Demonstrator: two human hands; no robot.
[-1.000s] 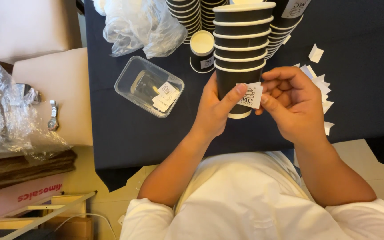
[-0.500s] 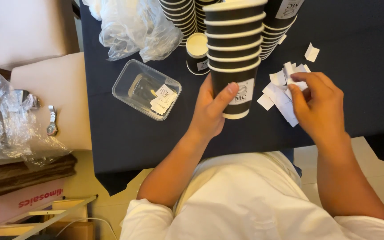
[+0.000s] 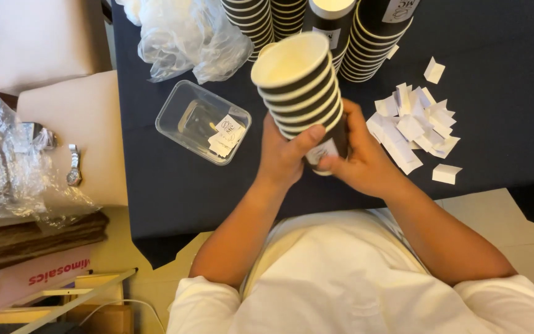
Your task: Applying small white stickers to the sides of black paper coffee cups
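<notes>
Both my hands grip a short stack of black paper cups (image 3: 300, 86) with cream rims, tilted so its open top faces up and left. My left hand (image 3: 284, 154) wraps the bottom cup from the left, thumb across a white label near its base. My right hand (image 3: 363, 158) clasps the same bottom cup from the right. A pile of white paper slips (image 3: 414, 127) lies on the dark tablecloth (image 3: 502, 111) just right of my right hand.
A clear plastic tub (image 3: 202, 120) with a few labels sits left of my hands. Taller stacks of cups (image 3: 375, 37) and a crumpled plastic bag (image 3: 186, 37) stand at the back. At the left, cream chairs (image 3: 69, 130) hold a wristwatch (image 3: 73, 166) and plastic wrap.
My right hand left the paper slips and came back onto the bottom cup. The cup stack is now lifted and tilted toward me, showing its open top.
</notes>
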